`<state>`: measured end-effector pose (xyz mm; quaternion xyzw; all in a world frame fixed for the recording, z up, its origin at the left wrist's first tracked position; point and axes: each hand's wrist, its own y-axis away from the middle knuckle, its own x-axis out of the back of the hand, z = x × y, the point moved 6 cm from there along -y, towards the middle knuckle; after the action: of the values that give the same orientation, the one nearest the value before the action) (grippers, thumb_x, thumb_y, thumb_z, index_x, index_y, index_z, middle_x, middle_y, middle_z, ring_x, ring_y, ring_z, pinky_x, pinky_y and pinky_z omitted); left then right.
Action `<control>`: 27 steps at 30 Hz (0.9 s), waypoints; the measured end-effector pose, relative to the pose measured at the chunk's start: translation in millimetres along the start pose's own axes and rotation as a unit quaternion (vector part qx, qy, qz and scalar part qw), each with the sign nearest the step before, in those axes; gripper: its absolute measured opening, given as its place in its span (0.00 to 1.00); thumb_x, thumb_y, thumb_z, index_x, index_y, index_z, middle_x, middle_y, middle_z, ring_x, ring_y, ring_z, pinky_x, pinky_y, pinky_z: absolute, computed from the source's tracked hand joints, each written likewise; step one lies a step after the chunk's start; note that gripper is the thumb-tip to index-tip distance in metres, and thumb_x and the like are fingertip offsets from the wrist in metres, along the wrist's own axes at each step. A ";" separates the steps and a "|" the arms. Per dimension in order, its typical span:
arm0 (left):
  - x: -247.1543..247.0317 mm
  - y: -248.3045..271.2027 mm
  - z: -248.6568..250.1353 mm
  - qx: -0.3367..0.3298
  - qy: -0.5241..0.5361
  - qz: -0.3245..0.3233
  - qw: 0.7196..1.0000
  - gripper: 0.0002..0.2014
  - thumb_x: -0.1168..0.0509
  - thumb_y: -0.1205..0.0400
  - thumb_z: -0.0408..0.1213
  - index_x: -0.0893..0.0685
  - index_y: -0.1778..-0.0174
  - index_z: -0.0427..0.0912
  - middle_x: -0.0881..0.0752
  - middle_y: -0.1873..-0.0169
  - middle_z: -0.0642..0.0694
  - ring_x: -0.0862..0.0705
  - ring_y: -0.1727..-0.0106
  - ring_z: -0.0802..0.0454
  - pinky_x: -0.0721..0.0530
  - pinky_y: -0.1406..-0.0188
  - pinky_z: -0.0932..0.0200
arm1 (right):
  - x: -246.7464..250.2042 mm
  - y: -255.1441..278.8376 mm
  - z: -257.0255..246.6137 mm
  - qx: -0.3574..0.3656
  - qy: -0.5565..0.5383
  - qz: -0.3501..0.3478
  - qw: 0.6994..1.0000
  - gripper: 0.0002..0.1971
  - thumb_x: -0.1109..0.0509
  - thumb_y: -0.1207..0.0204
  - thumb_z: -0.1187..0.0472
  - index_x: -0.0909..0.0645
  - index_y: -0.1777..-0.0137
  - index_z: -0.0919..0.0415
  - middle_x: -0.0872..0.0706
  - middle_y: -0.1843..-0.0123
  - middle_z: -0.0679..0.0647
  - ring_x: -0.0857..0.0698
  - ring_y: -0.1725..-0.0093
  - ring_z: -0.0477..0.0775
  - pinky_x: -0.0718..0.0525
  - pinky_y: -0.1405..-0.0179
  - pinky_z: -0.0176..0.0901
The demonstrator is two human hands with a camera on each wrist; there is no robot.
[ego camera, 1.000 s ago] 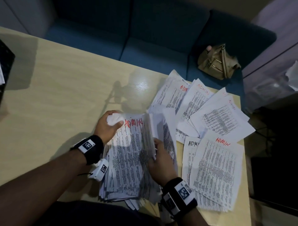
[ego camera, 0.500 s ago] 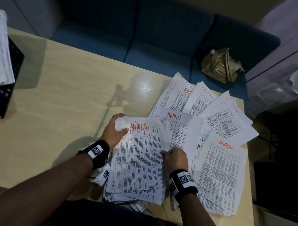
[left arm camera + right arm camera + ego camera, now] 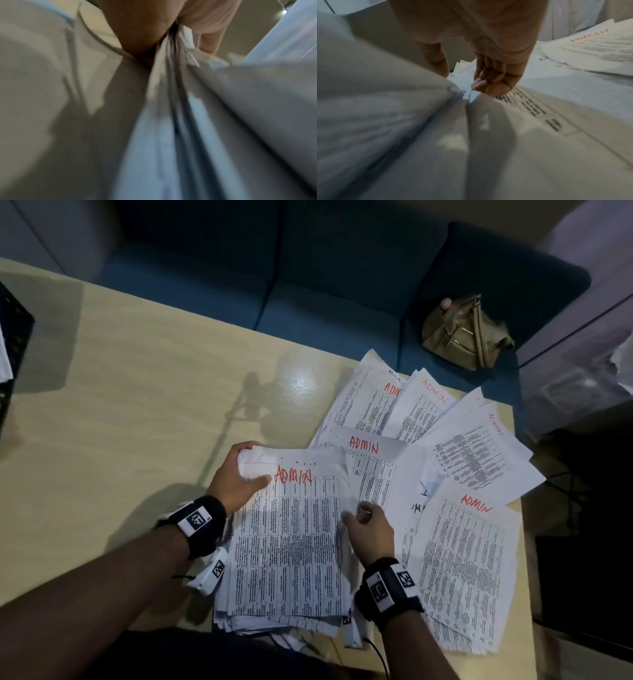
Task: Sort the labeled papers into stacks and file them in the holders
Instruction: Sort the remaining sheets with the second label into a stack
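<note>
Stack: the stack of papers (image 3: 287,546) lies on the tabletop (image 3: 130,405) at the near edge, its top sheet marked ADMIN in red.
Left grip: the left hand (image 3: 236,477) holds the stack's top left corner, thumb on top and fingers curled under.
Right grip: the right hand (image 3: 370,529) pinches a sheet edge at the stack's right side between thumb and fingers (image 3: 489,81).
Handling: the paper is probably light, thin and floppy; single sheets may slide, so take it by a corner or edge.
Sorted sheets: loose ADMIN sheets (image 3: 462,563) lie fanned to the right.
Room: dim light; a blue sofa (image 3: 308,285) with a tan bag (image 3: 466,333) stands behind; a black holder (image 3: 13,344) is at far left.
</note>
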<state>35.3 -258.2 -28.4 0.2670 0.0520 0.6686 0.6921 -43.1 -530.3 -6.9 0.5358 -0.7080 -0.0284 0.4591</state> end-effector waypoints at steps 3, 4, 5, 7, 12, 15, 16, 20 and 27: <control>-0.4 1.1 3.9 0.000 -0.018 -0.012 1.000 0.29 0.24 0.26 0.38 0.30 0.35 0.61 0.24 0.36 0.53 0.22 0.37 0.49 0.23 0.39 0.55 | 1.0 -13.3 -10.4 0.028 0.062 0.042 0.997 0.14 0.30 0.23 0.54 0.18 0.41 0.60 0.14 0.53 0.52 0.17 0.52 0.53 0.23 0.51 0.38; -0.1 0.6 5.0 0.000 -0.021 -0.016 1.000 0.29 0.23 0.26 0.39 0.30 0.34 0.60 0.24 0.37 0.53 0.22 0.37 0.49 0.24 0.40 0.55 | 0.8 -19.1 -12.6 0.038 0.067 0.055 0.996 0.13 0.32 0.22 0.57 0.17 0.41 0.60 0.12 0.50 0.54 0.15 0.49 0.56 0.19 0.49 0.41; 0.6 0.3 6.6 -0.003 -0.022 -0.019 1.000 0.29 0.23 0.26 0.40 0.30 0.34 0.60 0.25 0.36 0.54 0.23 0.36 0.50 0.25 0.39 0.55 | 1.5 -23.2 -17.3 0.045 0.069 0.064 0.995 0.13 0.33 0.21 0.58 0.17 0.39 0.60 0.11 0.46 0.54 0.14 0.46 0.57 0.17 0.46 0.44; 0.7 0.5 9.8 -0.018 -0.013 -0.031 0.999 0.31 0.23 0.26 0.40 0.30 0.32 0.62 0.27 0.35 0.58 0.28 0.32 0.54 0.29 0.38 0.57 | 1.9 -29.4 -27.1 0.059 0.072 0.073 0.993 0.17 0.36 0.19 0.62 0.22 0.30 0.58 0.12 0.42 0.55 0.14 0.44 0.57 0.17 0.43 0.47; -2.2 1.2 12.3 -0.040 -0.011 -0.055 0.998 0.28 0.25 0.24 0.44 0.27 0.31 0.68 0.28 0.33 0.61 0.32 0.30 0.59 0.30 0.36 0.56 | -8.3 -27.2 -55.5 0.120 0.049 0.035 0.991 0.28 0.43 0.17 0.68 0.43 0.17 0.56 0.16 0.45 0.56 0.17 0.47 0.56 0.23 0.48 0.42; -2.9 -0.7 10.5 -0.051 -0.006 -0.052 0.997 0.19 0.25 0.23 0.41 0.21 0.41 0.63 0.23 0.37 0.67 0.28 0.30 0.56 0.29 0.35 0.56 | -17.2 -30.3 -62.2 0.139 0.062 0.023 0.988 0.28 0.49 0.17 0.70 0.42 0.17 0.56 0.18 0.33 0.60 0.18 0.38 0.58 0.24 0.38 0.44; -3.1 -1.0 9.6 -0.054 -0.006 -0.048 0.997 0.17 0.25 0.23 0.39 0.21 0.44 0.60 0.23 0.39 0.70 0.27 0.32 0.55 0.29 0.37 0.58 | -21.6 -27.6 -65.1 0.161 0.082 0.014 0.983 0.27 0.49 0.17 0.70 0.41 0.18 0.56 0.18 0.34 0.62 0.18 0.38 0.59 0.23 0.35 0.46; -5.3 0.9 10.6 -0.063 -0.010 -0.053 0.997 0.19 0.25 0.24 0.36 0.23 0.43 0.56 0.25 0.40 0.72 0.22 0.40 0.50 0.23 0.46 0.66 | -43.2 -13.4 -67.3 0.272 0.200 -0.047 0.940 0.27 0.51 0.13 0.60 0.52 0.16 0.58 0.33 0.21 0.63 0.33 0.22 0.60 0.35 0.20 0.58; -6.7 9.4 12.1 -0.080 -0.058 -0.105 0.990 0.33 0.27 0.23 0.32 0.34 0.39 0.76 0.22 0.37 0.54 0.15 0.47 0.56 0.16 0.52 0.62 | 44.3 -33.2 3.5 -0.035 0.089 0.217 0.971 0.42 0.31 0.23 0.46 0.47 0.18 0.64 0.39 0.18 0.63 0.38 0.19 0.65 0.37 0.21 0.62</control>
<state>31.4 -268.6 -15.9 0.2424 -0.0143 0.5776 0.7794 -21.3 -580.8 0.9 0.3532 -0.7620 0.0948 0.5344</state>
